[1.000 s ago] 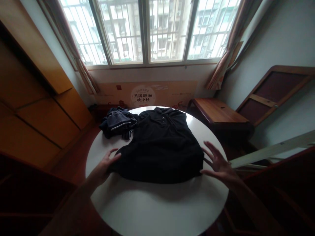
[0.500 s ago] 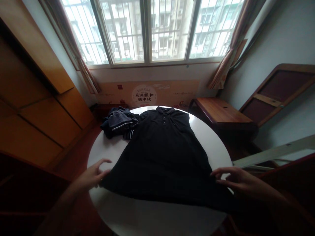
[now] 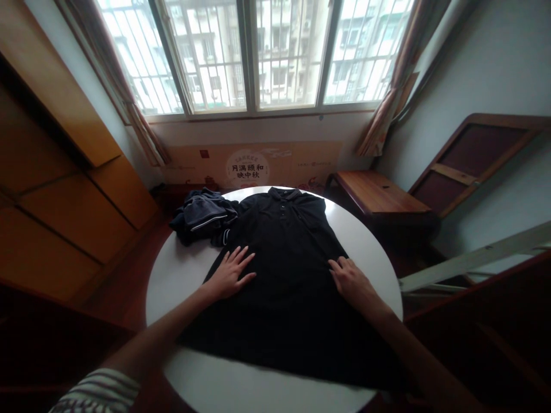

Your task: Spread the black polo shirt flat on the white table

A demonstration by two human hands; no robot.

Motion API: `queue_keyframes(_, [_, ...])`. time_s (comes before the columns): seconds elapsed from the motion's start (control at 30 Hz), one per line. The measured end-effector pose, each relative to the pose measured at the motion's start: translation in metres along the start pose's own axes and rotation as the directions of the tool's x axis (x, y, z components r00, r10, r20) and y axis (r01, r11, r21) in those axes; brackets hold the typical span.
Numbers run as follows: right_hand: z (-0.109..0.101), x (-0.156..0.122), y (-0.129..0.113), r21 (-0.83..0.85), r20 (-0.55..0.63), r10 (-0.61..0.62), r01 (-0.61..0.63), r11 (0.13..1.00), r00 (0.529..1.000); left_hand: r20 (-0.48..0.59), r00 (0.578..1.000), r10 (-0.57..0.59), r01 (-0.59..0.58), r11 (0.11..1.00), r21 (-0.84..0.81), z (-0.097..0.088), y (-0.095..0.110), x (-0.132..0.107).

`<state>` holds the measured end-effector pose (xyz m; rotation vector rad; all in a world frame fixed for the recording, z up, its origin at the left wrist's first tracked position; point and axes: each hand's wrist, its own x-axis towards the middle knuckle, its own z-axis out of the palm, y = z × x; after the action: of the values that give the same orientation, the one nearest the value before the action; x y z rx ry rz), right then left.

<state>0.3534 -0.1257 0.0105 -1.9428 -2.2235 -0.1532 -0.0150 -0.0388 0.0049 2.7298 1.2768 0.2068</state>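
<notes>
One open left grip (image 3: pixel 230 275) of ours lies palm down on the black polo shirt (image 3: pixel 279 315); our right grip (image 3: pixel 352 284) curls at its side edge, though we cannot tell whether it pinches anything. We see the shirt spread across the white desk (image 3: pixel 172 281), beside a heap of dark clothes (image 3: pixel 204 211).

The shirt (image 3: pixel 279 310) is plain black, the counter (image 3: pixel 172 275) white. The clothes pile (image 3: pixel 207 211) is dark slate, crossed by one thin white line (image 3: pixel 209 222); a dark cuff (image 3: pixel 225 236) bears white bands. The person's left sleeve (image 3: pixel 103 387) has pale and dark stripes. The cabinet (image 3: pixel 55 212) is orange-brown, the banner (image 3: pixel 301 171) peach, with black characters (image 3: pixel 247 171).
</notes>
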Motion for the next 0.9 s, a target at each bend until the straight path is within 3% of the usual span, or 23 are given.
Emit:
queue_keyframes(0.13, [-0.003,-0.010,0.021,0.152,0.018,-0.012,0.009,0.988,1.000,0.037,0.999,0.021,-0.023,0.999,0.042,0.011,0.001,-0.019])
queue_keyframes(0.23, [-0.011,0.003,0.029,0.239,0.054,0.005,-0.018,0.971,0.999,0.027,0.999,0.025,-0.026,0.998,0.051,0.007,0.006,-0.019])
queue_keyframes(0.37, [-0.015,0.057,0.021,0.186,0.001,0.071,-0.070,0.980,0.997,-0.021,0.999,0.031,-0.031,0.999,0.023,0.001,0.018,0.011])
queue_keyframes(0.47, [-0.010,0.103,0.011,0.080,-0.023,0.100,-0.098,0.992,0.995,-0.027,0.999,0.017,-0.017,1.000,0.004,0.008,0.026,0.032])
queue_keyframes(0.63, [-0.001,0.148,0.003,0.042,-0.043,0.140,-0.138,0.989,0.989,-0.017,0.999,0.026,-0.027,1.000,-0.012,0.021,0.025,0.035])
queue_keyframes(0.8, [-0.004,0.154,0.029,0.025,-0.098,0.242,-0.241,0.970,0.965,-0.032,0.999,0.034,-0.035,0.999,-0.030,0.022,0.021,0.031])
queue_keyframes(0.9, [-0.009,0.138,0.060,0.033,-0.202,0.446,-0.449,0.893,0.872,-0.038,0.999,0.039,-0.040,0.998,-0.044,0.023,0.022,0.032])
